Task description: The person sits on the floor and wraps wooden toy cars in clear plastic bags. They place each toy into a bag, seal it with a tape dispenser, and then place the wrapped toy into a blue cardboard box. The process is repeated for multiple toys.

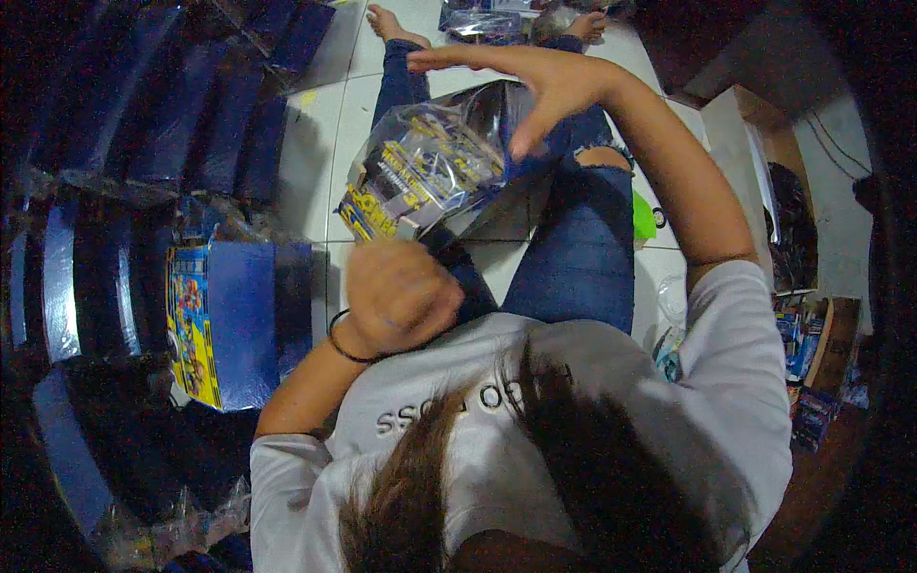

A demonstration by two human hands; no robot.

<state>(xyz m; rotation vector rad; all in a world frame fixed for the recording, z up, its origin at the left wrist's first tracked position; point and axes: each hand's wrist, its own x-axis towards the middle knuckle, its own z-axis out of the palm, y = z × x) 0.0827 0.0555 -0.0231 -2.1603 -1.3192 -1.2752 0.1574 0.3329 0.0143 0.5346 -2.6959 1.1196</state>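
A box [435, 172] with yellow and blue print, loosely wrapped in clear plastic, lies tilted between my legs. Just off its near edge my left hand [396, 296] is curled closed and slightly blurred, a black band round the wrist. What its fingers hold, if anything, is hidden beneath it. My right hand [544, 91] reaches across the far right side of the box, thumb spread wide from the stretched fingers. The thumb tip is close to the plastic; I cannot tell whether it touches.
Beside me on the left stands a blue box [246, 325] with a colourful side, before rows of dark blue boxes [124, 124]. Plastic-wrapped goods [482, 24] sit by my feet. A bright green item [645, 218] lies near my right knee, with a cardboard carton [755, 143] farther right.
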